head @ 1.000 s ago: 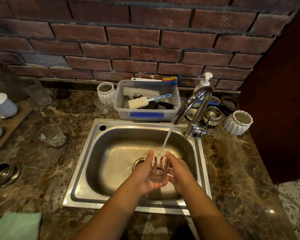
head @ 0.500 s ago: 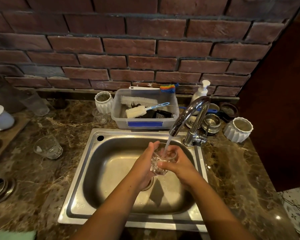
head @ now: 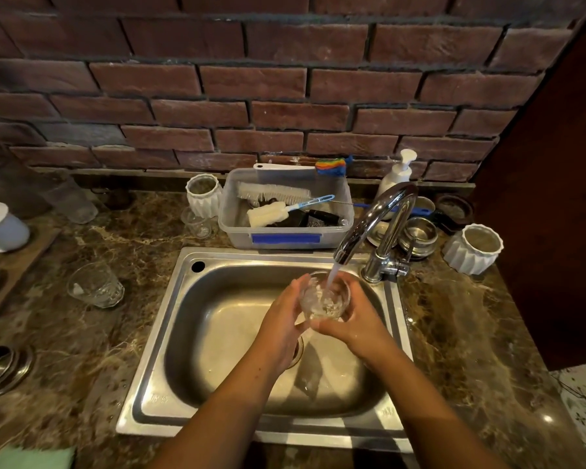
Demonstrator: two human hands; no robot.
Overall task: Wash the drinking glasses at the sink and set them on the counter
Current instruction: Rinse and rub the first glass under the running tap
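A small clear drinking glass [head: 323, 297] is held upright over the steel sink [head: 217, 377], right under the chrome faucet [head: 374, 218], and running water pours into it. My left hand [head: 279, 328] wraps its left side and my right hand [head: 359, 321] its right side and base. A second clear glass [head: 95, 284] stands on the marble counter [head: 99, 350] left of the sink. A smaller glass [head: 198, 223] stands beside a white ribbed cup [head: 203, 194] behind the sink.
A plastic tub [head: 285, 236] with brushes sits behind the sink, a soap pump bottle [head: 398, 172] to its right. Steel cups [head: 420, 233] and a white ribbed cup [head: 474, 248] stand by the faucet. White mugs [head: 0, 226] on a wooden tray are far left; a green cloth [head: 31, 458] lies at the front.
Both hands have lifted the glass up and back until it sits just beneath the spout, and water now fills it. The view has tilted slightly.
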